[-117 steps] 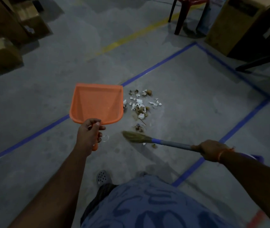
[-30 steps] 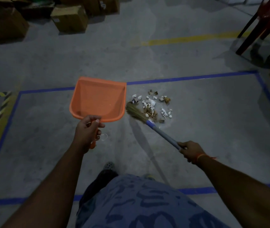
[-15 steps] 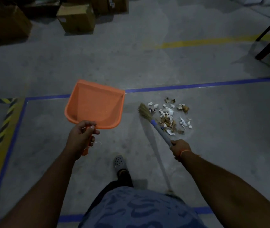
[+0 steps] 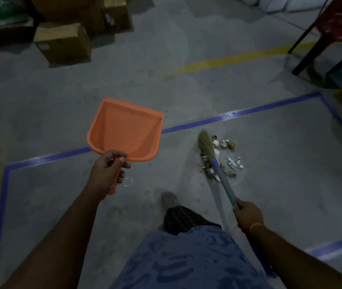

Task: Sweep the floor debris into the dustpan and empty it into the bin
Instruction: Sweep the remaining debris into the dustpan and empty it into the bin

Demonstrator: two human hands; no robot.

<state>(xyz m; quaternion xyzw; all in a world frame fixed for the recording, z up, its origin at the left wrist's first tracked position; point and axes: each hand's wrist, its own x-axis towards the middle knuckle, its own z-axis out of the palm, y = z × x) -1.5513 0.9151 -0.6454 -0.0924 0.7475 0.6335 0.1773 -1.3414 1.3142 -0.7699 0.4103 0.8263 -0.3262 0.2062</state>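
My left hand (image 4: 108, 171) grips the handle of an orange dustpan (image 4: 125, 130), held in the air above the floor with nothing in it. My right hand (image 4: 248, 213) holds the blue-grey handle of a small broom (image 4: 221, 173). Its straw head (image 4: 205, 143) rests at the far left edge of a small pile of white and brown debris (image 4: 229, 161) on the grey concrete floor. The dustpan is to the left of the pile, apart from it. No bin is in view.
Cardboard boxes (image 4: 61, 41) stand at the far left. Red chair legs (image 4: 320, 36) are at the far right. Blue tape lines (image 4: 249, 110) frame the floor area, and a yellow line (image 4: 239, 58) runs beyond. My foot (image 4: 169, 199) is just below the pile.
The broom head has shifted to the pile's far left edge and my right hand has drawn back. The view has turned slightly; the dustpan stays raised in my left hand.
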